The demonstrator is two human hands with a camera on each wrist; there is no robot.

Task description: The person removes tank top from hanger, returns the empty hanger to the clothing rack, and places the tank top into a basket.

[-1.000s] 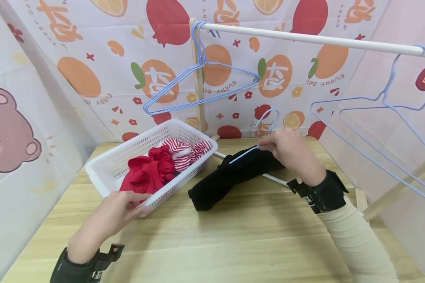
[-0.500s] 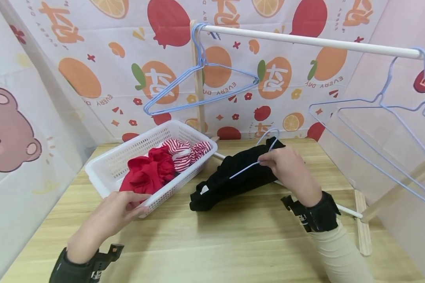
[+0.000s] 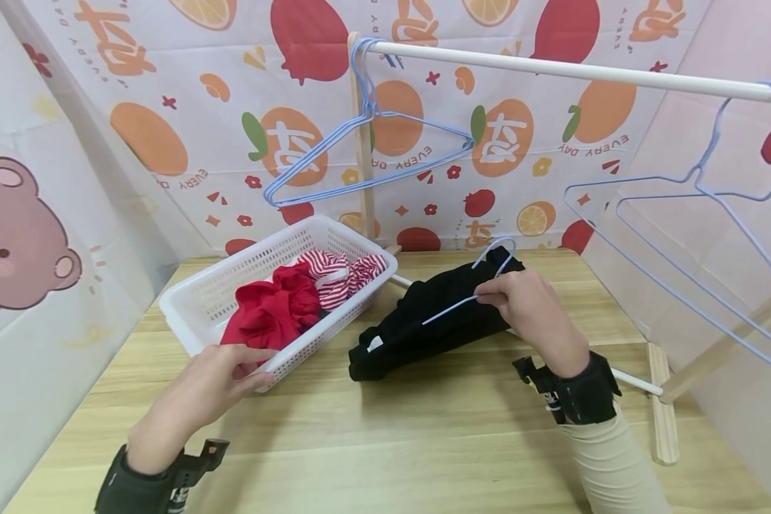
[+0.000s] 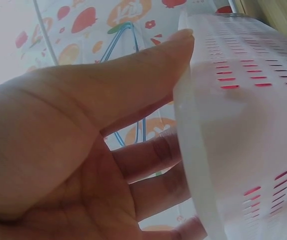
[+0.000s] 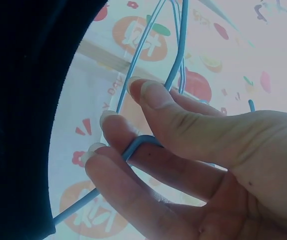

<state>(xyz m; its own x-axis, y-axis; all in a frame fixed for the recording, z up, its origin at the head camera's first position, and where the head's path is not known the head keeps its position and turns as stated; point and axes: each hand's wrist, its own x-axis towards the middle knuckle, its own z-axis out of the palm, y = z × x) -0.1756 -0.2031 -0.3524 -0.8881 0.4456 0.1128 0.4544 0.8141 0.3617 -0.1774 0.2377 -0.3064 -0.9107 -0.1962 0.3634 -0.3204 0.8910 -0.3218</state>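
My left hand (image 3: pixel 205 385) pinches the near rim of a white perforated basket (image 4: pixel 233 125), thumb outside and fingers reaching over the edge. Inside lie a red garment (image 3: pixel 266 314) and a red-and-white striped one (image 3: pixel 330 278). To the right, my right hand (image 3: pixel 536 314) holds a blue wire hanger (image 3: pixel 450 310) between thumb and fingers, its hook pointing up and away. A black garment (image 3: pixel 437 343) with a white tag slants across the table below it, and part of the hanger is hidden by the cloth. In the right wrist view, the dark cloth (image 5: pixel 23 125) fills the left side.
A white rail (image 3: pixel 552 69) crosses above the table. Several blue hangers (image 3: pixel 366 187) hang at its left end, more hangers (image 3: pixel 655 178) at its right. The rack's wooden foot (image 3: pixel 664 421) stands at the right, with a patterned curtain (image 3: pixel 231 143) behind.
My right hand has come lower and nearer with the hanger, whose hook now stands over the black garment. The garment has spread, and its white tag shows. My left hand stays on the basket.
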